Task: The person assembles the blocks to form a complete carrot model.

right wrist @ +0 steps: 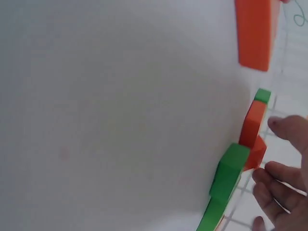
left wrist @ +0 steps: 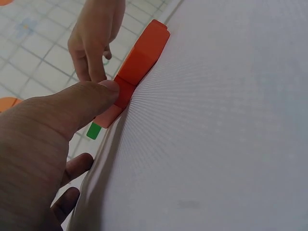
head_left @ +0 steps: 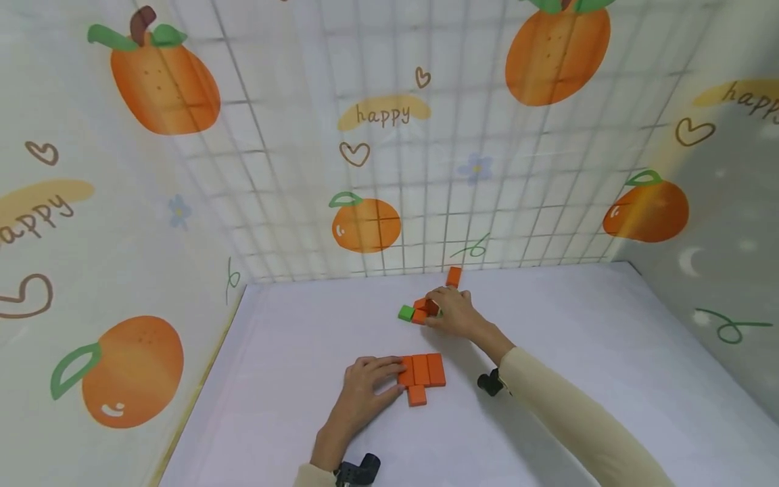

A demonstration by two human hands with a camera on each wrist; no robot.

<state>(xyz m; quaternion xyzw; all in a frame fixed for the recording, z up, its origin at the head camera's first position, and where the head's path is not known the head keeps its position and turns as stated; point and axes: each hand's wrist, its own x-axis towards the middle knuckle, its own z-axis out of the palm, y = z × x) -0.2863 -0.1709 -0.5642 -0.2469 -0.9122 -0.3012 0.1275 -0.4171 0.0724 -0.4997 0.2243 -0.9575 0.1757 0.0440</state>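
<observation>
In the head view, three upright orange blocks (head_left: 421, 370) lie side by side, with a smaller orange block (head_left: 416, 396) touching their lower edge. My left hand (head_left: 368, 389) lies at their left side, fingertips over the leftmost block and thumb near the small one. The left wrist view shows the thumb (left wrist: 82, 103) against the orange blocks (left wrist: 147, 50). Farther back, my right hand (head_left: 453, 311) reaches over a loose group of orange blocks (head_left: 420, 316). In the right wrist view its thumb and fingers are spread apart beside an orange block (right wrist: 253, 122) and a green block (right wrist: 230, 171).
A green block (head_left: 406, 312) lies at the left of the loose group, and a lone orange block (head_left: 454, 276) lies behind the right hand. The white table (head_left: 292, 325) meets a patterned cloth wall (head_left: 292, 223) at the back and sides. Both wrists wear black cameras.
</observation>
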